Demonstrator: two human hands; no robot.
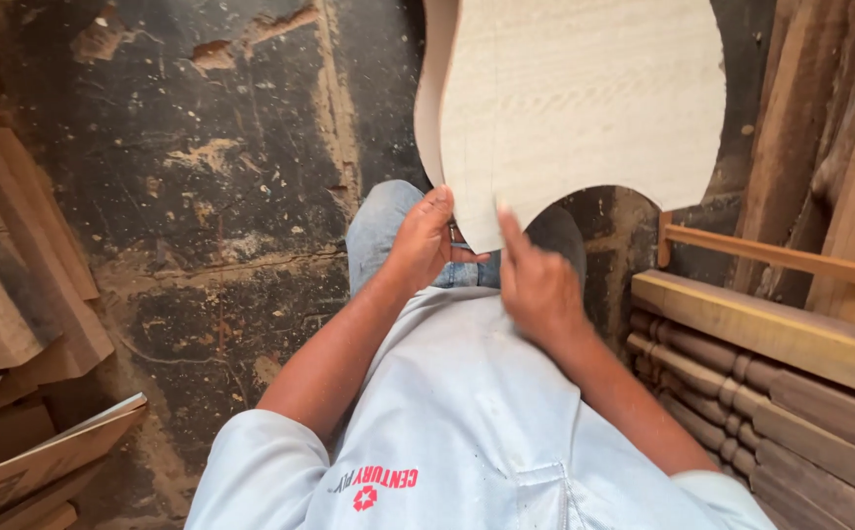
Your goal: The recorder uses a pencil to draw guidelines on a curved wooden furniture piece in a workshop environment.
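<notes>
left hand (426, 238) grips lower edge of pale curved plywood panel (585, 98), fingers curled round it. right hand (535, 285) beside, index finger raised against panel, rest folded.

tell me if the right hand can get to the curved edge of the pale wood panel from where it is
Probably yes: the right hand hovers just below the pale wood panel, forefinger raised at its lower edge, with nothing between them. The left hand grips that edge.

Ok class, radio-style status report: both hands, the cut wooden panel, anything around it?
Left hand grips pale curved panel at its lower edge. Right hand touches it, forefinger raised. Turned spindles stacked right, planks left.
</notes>
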